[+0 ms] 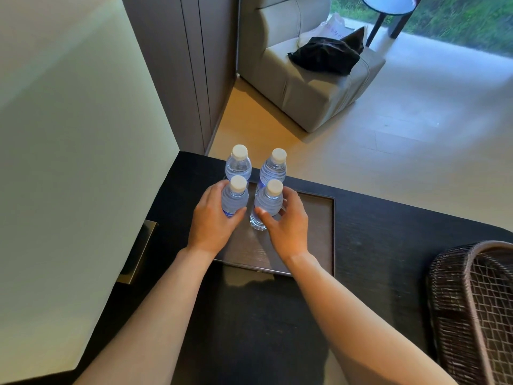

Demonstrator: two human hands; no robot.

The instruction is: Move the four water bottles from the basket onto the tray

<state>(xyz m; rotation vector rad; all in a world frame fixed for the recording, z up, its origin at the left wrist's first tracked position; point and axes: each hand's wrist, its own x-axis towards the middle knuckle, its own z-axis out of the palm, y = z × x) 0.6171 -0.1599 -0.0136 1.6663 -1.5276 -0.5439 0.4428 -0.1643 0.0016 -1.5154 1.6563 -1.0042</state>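
Several clear water bottles with white caps stand upright in a tight square at the far left of the dark tray (313,234). My left hand (212,220) wraps the near-left bottle (235,197). My right hand (287,227) wraps the near-right bottle (268,202). Behind them the far-left bottle (238,163) and the far-right bottle (273,166) stand untouched. The dark wicker basket (455,301) sits at the right edge of the counter, and no bottle shows in the part I can see.
The tray lies on a black counter (388,245) against a pale wall on the left. Beyond the counter's far edge are a light floor and a beige armchair (311,87) with a dark cloth on it.
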